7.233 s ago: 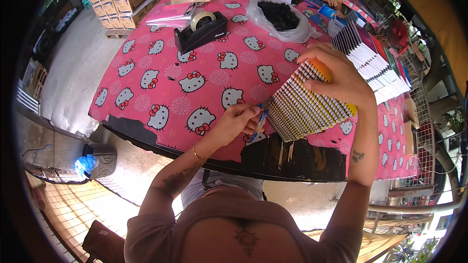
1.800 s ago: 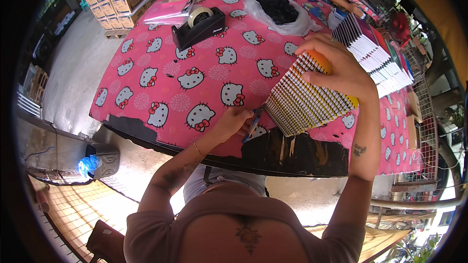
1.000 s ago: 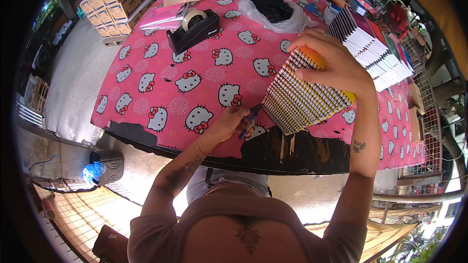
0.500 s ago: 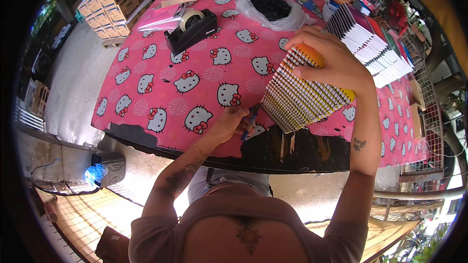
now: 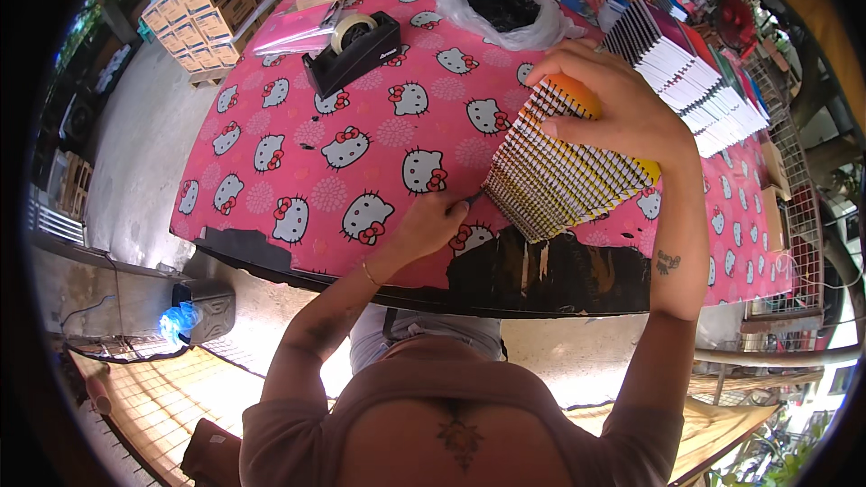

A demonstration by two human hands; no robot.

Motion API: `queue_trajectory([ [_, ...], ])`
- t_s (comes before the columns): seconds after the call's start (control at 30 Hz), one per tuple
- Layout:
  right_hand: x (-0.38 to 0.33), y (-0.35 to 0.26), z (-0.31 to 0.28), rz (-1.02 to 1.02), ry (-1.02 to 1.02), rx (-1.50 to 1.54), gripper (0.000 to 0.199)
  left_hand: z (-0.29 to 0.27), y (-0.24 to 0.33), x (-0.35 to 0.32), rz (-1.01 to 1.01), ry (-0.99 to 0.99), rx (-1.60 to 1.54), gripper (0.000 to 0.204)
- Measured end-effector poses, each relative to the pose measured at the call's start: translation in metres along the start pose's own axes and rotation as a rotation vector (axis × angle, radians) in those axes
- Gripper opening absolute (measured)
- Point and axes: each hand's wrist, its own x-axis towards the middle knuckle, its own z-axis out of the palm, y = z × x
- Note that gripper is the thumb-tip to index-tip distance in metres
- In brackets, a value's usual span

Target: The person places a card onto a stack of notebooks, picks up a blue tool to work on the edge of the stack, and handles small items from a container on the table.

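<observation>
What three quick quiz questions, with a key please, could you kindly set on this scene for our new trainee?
1. Multiple choice: which of these does the right-hand grip hold?
A. a cardboard box
B. the yellow spiral notebooks
C. a red fan
2. True or false: the black tape dispenser stands to the left of the plastic bag in the picture.
3. Fill in the gap: the left-hand grip pinches a small dark object, mostly hidden, over a table cover that is mainly ____ in colour.
Key: 1. B; 2. True; 3. pink.
</observation>
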Motion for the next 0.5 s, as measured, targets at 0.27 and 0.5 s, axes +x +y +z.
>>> queue_trajectory([
  [0.27,-0.002,0.003,-0.001,-0.002,0.004,0.012,0.039,0.003,0.000,0.004,-0.239,-0.079,-0.696,0.030],
  [0.5,0.000,0.001,0.000,-0.007,-0.008,0.009,0.039,0.019,0.013,-0.002,0.349,0.295,0.779,0.028],
])
